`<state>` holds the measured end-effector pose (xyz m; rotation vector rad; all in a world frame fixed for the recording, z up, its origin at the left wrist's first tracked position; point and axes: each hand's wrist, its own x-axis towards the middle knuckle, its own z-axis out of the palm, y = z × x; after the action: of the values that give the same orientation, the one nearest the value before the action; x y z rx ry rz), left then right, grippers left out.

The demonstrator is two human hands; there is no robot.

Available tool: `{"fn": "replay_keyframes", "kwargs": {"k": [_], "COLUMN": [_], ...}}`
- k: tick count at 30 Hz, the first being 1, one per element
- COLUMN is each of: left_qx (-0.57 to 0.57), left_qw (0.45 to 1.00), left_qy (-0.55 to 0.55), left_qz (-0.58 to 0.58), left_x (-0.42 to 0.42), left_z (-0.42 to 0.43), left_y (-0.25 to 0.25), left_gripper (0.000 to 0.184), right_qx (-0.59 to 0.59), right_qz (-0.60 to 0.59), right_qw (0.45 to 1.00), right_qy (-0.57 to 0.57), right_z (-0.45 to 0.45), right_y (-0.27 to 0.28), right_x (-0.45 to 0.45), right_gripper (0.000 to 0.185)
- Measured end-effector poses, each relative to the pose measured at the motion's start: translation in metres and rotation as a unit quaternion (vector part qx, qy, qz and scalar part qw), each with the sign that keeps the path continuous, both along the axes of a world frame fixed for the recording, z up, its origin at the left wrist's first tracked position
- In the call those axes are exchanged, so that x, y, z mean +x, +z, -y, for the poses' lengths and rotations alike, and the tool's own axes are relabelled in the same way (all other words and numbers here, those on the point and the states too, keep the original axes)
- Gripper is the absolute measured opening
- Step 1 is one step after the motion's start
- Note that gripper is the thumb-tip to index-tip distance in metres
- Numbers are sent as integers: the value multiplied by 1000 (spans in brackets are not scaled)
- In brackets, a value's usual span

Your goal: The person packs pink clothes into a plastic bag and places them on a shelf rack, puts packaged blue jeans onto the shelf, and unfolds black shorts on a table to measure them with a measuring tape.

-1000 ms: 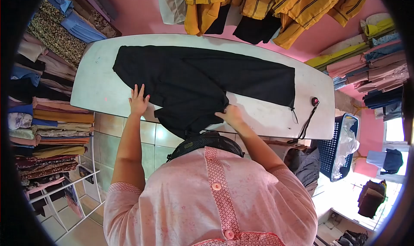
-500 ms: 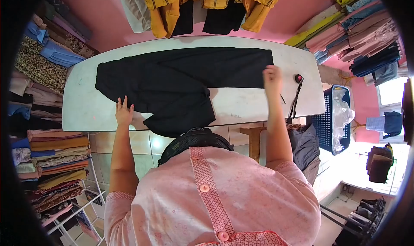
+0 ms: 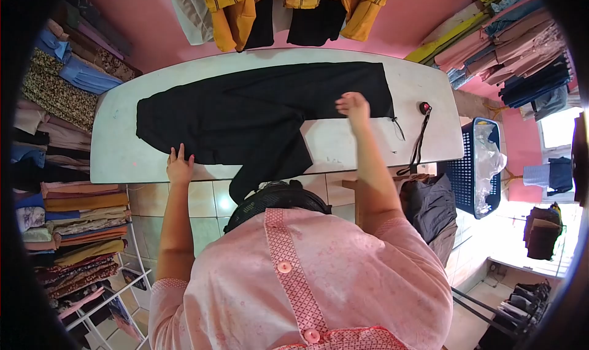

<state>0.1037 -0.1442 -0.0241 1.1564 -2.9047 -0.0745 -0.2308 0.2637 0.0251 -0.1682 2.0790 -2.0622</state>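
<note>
A pair of black trousers (image 3: 264, 98) lies across the white table (image 3: 362, 144), waist to the left. One leg stretches right along the far side, and a thin dark cord (image 3: 397, 127) shows by its hem. The other leg (image 3: 276, 157) bends toward me and hangs past the near edge. My left hand (image 3: 180, 167) rests with spread fingers on the near corner of the waist end. Above the lower edge of the far leg is my right hand (image 3: 354, 107), fingers loosely apart and nothing visible in them.
To the right on the table lie a small red-and-black round object (image 3: 424, 107) and a dark strap (image 3: 419, 141). A blue basket (image 3: 468, 166) stands beyond the right end. Folded clothes (image 3: 86, 221) are stacked at left; yellow garments (image 3: 233, 12) hang behind.
My right hand has moved left from the hem to over the leg. The near leg has shifted and hangs further off the edge. The hem's cord is more exposed. My left hand stays near the waist.
</note>
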Motion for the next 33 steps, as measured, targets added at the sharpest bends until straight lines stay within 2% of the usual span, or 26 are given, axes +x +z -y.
{"fn": "replay_keyframes", "kwargs": {"k": [1, 3, 5, 7, 8, 9, 11, 12, 14, 15, 17, 19, 20, 21, 22, 23, 24, 26, 28, 29, 30, 31, 33], "left_qx": [-10, -29, -36, -30, -27, -24, -18, -14, -14, -10, 0, 1, -3, -9, -15, -20, -24, -14, -9, -9, -9, -3, 8], "left_qw": [1000, 999, 999, 999, 999, 999, 999, 999, 999, 1000, 1000, 1000, 999, 999, 999, 998, 998, 997, 997, 997, 997, 997, 997], "left_qy": [-1, -6, -2, 11, 11, 9, 4, 3, 0, 4, 17, 18, 17, 15, 10, 5, 1, -2, 0, 2, 3, 7, 11], "left_qz": [0, -17, -23, -18, -21, -25, -29, -31, -32, -28, -17, -24, -30, -38, -47, -54, -60, -71, -77, -77, -77, -77, -77], "left_x": [3, 4, 3, -1, -1, 0, 0, 0, 3, 2, 1, 3, 3, 1, 1, 3, 4, 5, 5, 5, 4, 3, 3], "left_z": [-3, -4, -5, -6, -7, -7, -7, -7, -2, -2, -5, -7, -9, -9, -8, -7, -7, -9, -10, -11, -11, -11, -10], "left_y": [0, -7, -10, -8, -7, -5, -4, -3, -9, -8, -3, -7, -7, -6, -7, -10, -12, -9, -8, -8, -7, -6, -6], "left_gripper": [58, 58, 57, 57, 57, 57, 57, 57, 57, 57, 57, 57, 56, 56, 56, 55, 55, 55, 55, 55, 55, 55, 54], "right_qx": [55, 64, 30, 209, 221, 232, 168, 136, 153, 161, 280, 294, 319, 326, 365, 336, 313, 464, 384, 405, 424, 511, 659], "right_qz": [4, 27, 88, 211, 185, 160, 125, 105, -29, -96, -195, -404, -432, -425, -347, -324, -243, -135, -36, -38, -40, -91, -184], "right_qw": [998, 984, 931, 836, 839, 843, 916, 944, 955, 954, 934, 864, 836, 836, 853, 868, 902, 871, 922, 914, 903, 855, 719], "right_qy": [30, 166, 354, 462, 461, 458, 342, 281, 251, 235, 110, -57, -112, -124, -142, -168, -173, -90, -22, 16, 54, -2, -117], "right_z": [-16, -17, 5, 40, 52, 61, 68, 66, 50, 40, 22, 1, -12, -28, -41, -57, -71, -108, -136, -143, -149, -147, -130], "right_y": [9, 19, 22, 63, 47, 23, -25, -35, -28, -21, 22, 37, 50, 45, 48, 37, 37, 17, -7, -16, -22, -19, 0], "right_x": [-7, 6, 38, 86, 99, 105, 101, 97, 74, 57, 17, -26, -35, -53, -57, -65, -59, -57, -31, -13, 2, 17, 44], "right_gripper": [15, 18, 27, 38, 40, 42, 32, 28, 18, 15, 9, 7, 6, 13, 20, 21, 20, 32, 43, 52, 63, 68, 79]}}
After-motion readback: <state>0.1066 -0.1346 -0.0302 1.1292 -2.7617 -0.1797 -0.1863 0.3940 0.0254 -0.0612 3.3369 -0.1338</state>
